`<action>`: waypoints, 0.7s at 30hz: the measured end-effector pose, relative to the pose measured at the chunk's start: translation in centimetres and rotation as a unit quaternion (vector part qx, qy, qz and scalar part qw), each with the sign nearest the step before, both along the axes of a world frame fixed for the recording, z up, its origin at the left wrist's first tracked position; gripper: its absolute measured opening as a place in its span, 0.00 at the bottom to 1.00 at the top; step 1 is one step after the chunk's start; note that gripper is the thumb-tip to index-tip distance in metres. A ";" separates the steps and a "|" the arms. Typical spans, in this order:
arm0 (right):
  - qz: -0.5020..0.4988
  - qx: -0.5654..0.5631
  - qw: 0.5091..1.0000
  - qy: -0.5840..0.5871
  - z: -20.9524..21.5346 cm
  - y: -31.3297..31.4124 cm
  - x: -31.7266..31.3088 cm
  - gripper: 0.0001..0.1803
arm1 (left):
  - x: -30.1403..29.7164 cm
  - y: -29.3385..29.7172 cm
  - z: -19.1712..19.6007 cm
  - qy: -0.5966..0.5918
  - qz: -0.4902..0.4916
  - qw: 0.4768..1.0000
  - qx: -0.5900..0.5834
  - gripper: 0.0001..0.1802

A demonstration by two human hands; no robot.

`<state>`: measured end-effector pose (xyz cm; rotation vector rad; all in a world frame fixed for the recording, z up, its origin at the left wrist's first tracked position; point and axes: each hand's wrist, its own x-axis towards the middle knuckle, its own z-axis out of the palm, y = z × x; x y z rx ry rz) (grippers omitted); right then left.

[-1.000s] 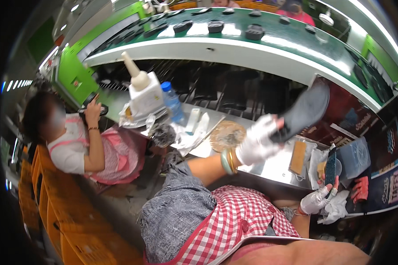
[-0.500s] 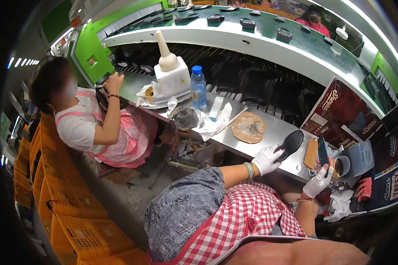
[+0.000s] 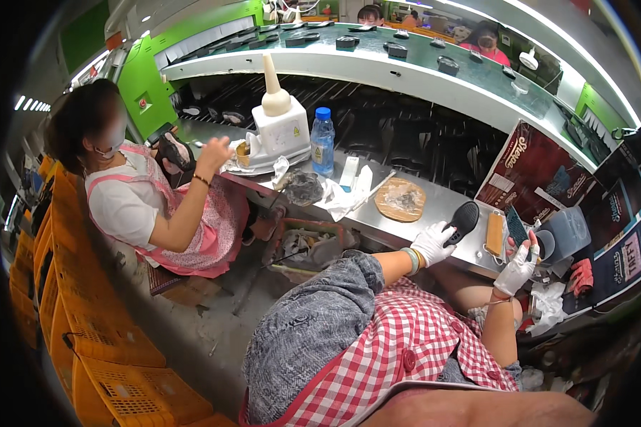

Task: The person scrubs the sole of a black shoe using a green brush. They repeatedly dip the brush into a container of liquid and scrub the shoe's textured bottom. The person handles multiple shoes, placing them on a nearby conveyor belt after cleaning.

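My left hand (image 3: 433,244), in a white glove with bare fingertips, grips a black shoe sole (image 3: 464,220) by its near end, the tread tilted toward me. In my right hand (image 3: 518,272), gloved the same way, is the lower end of a flat dark teal strip (image 3: 516,224). That strip stands up from the fingers; its kind I cannot make out. Between the two hands a tan block (image 3: 495,234) lies on the metal bench (image 3: 434,210). A round brown board (image 3: 400,199) with a film-like cover rests left of the sole.
A white spouted container (image 3: 280,128) and a blue-capped bottle (image 3: 322,142) stand farther left. A clear plastic tub (image 3: 568,233) sits at right beside printed boxes (image 3: 534,171). A co-worker (image 3: 149,192) sits at left. Beyond runs a green conveyor (image 3: 420,46) carrying dark shoe parts.
The view has shifted slightly. Both my hands keep hold of the sole and the strip. The co-worker's raised hand has come away from the dark shoe, toward the right.
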<state>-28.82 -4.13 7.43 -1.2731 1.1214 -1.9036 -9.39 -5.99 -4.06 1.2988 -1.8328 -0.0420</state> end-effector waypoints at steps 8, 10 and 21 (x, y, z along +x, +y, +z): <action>-0.047 0.006 0.999 0.020 -0.1 -1.0 -0.7 0.12 | -0.4 -0.4 0.2 0.034 -0.003 0.999 0.027 0.25; -0.040 0.006 0.999 0.008 0.5 -1.2 -0.5 0.12 | -0.7 -0.6 0.2 0.041 -0.005 0.998 0.036 0.25; -0.007 0.000 0.998 -0.062 -0.8 -4.2 -2.6 0.11 | -0.4 -1.2 0.5 0.069 -0.017 0.995 0.069 0.28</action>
